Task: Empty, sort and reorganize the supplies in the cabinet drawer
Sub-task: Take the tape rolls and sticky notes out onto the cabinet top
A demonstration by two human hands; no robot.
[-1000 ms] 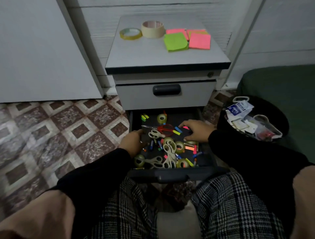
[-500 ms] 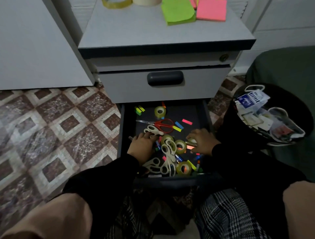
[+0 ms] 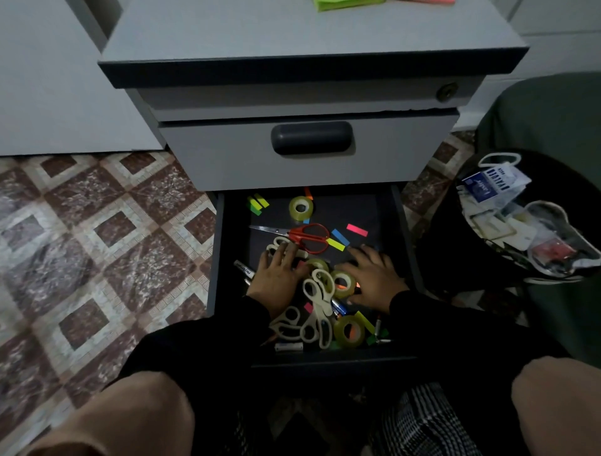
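Note:
The bottom drawer [image 3: 218, 260] of the grey cabinet [image 3: 312, 35] is pulled out, dark inside and full of supplies. Red scissors [image 3: 309, 237] lie across its middle, with several cream scissors [image 3: 320, 294] piled toward the front. Clear tape rolls [image 3: 301, 207] sit at the back, in the middle and at the front. Coloured sticky flags [image 3: 357, 229] are scattered about. My left hand [image 3: 279, 272] lies flat, fingers spread, over cream scissors, beside a marker [image 3: 244, 269]. My right hand [image 3: 370, 276] rests flat next to a tape roll [image 3: 344, 283].
The closed upper drawer has a dark handle [image 3: 311, 138]. Green sticky notes [image 3: 348, 4] lie on the cabinet top. A black bin [image 3: 520, 224] with paper and plastic waste stands at the right, beside a dark green seat [image 3: 553, 110]. Patterned floor tiles spread to the left.
The view has moved closer to the drawer. Both hands have slid from the drawer's sides onto the pile in its middle, fingers spread flat.

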